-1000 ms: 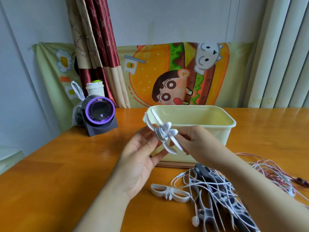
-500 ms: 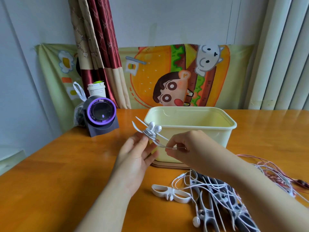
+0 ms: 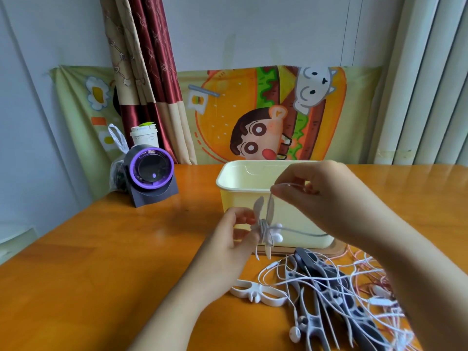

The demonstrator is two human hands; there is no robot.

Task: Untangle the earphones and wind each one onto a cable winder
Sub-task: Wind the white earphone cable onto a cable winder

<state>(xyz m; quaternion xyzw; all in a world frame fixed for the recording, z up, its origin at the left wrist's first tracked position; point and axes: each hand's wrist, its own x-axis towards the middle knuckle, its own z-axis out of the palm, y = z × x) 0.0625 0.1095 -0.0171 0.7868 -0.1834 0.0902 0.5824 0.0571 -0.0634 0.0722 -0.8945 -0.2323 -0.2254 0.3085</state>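
My left hand [image 3: 229, 235] pinches a white cable winder [image 3: 264, 224], held upright in front of the bin, with white earphone cable wound round its middle and two earbuds [image 3: 278, 233] sticking out on its right. My right hand [image 3: 319, 196] is higher, pinching that earphone's cable [image 3: 291, 184] just above the winder; a loop of it runs back under my wrist. On the table below lie a spare white winder [image 3: 258, 292], several grey winders [image 3: 319, 320] and a tangle of white earphones [image 3: 329, 282].
A pale yellow open bin [image 3: 253, 173] stands right behind my hands. Pink earphone cables [image 3: 364, 264] are mixed into the heap at the right. A purple-ringed black device [image 3: 152, 173], a paper cup and a plastic bag stand at the back left of the wooden table [image 3: 101, 249].
The winder has turned from lying slanted to standing upright and dropped lower. My right hand rose from beside the winder to above it, carrying the cable up over it.
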